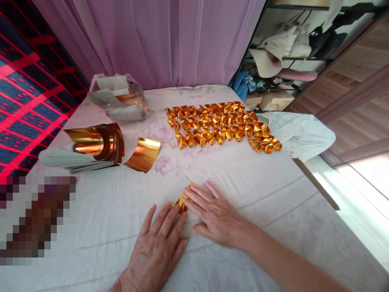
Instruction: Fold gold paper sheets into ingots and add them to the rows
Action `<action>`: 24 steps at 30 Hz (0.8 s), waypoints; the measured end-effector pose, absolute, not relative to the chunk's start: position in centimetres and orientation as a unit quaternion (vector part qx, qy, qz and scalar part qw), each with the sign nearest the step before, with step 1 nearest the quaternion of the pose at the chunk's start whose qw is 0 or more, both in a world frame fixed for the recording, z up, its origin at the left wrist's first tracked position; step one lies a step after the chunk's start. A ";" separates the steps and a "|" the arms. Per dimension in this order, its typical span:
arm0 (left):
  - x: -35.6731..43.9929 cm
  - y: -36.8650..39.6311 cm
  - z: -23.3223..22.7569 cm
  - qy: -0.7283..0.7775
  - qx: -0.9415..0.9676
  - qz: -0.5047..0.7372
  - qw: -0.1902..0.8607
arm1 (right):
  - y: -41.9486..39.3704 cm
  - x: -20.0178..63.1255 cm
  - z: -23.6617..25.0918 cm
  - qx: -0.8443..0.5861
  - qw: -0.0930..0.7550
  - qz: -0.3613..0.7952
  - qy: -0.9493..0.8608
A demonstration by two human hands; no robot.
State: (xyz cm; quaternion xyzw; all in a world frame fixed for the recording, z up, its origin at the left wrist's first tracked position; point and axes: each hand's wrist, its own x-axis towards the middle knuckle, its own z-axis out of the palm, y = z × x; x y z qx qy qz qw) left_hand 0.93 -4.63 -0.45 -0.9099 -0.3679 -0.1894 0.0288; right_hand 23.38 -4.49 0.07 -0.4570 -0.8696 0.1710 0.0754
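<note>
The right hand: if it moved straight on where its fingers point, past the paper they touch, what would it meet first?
The right hand would probably meet the loose gold sheet first, though depth is hard to judge.

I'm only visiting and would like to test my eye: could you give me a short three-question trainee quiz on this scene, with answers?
1. True or false: fingers of the right hand lie over the small gold piece.
2. What colour is the curtain? A) green B) purple C) yellow
3. On which picture side of the folded gold pieces is the loose gold sheet?
Key: 1 true; 2 B; 3 left
</note>
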 end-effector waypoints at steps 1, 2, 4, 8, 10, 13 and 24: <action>0.9 -4.6 -0.4 -0.371 -0.909 -0.186 0.026 | -4.6 23.4 0.0 -0.459 0.076 0.166 -0.869; 0.9 -4.7 -0.3 -0.373 -0.910 -0.181 0.025 | -4.6 23.4 0.0 -0.462 0.076 0.160 -0.869; 0.8 -4.8 -0.2 -0.375 -0.910 -0.173 0.024 | -4.7 23.4 0.0 -0.468 0.077 0.148 -0.868; 0.8 -5.0 -0.1 -0.374 -0.911 -0.172 0.025 | -4.7 23.6 -0.3 -0.486 0.080 0.117 -0.863; 0.8 -5.0 -0.1 -0.376 -0.910 -0.174 0.024 | -4.6 23.7 -0.4 -0.497 0.081 0.103 -0.858; 0.8 -5.1 -0.1 -0.379 -0.909 -0.170 0.020 | -4.6 23.8 -0.6 -0.511 0.080 0.094 -0.851; 1.0 -5.0 0.1 -0.376 -0.914 -0.148 0.025 | -4.7 23.6 -0.4 -0.461 0.093 0.087 -0.878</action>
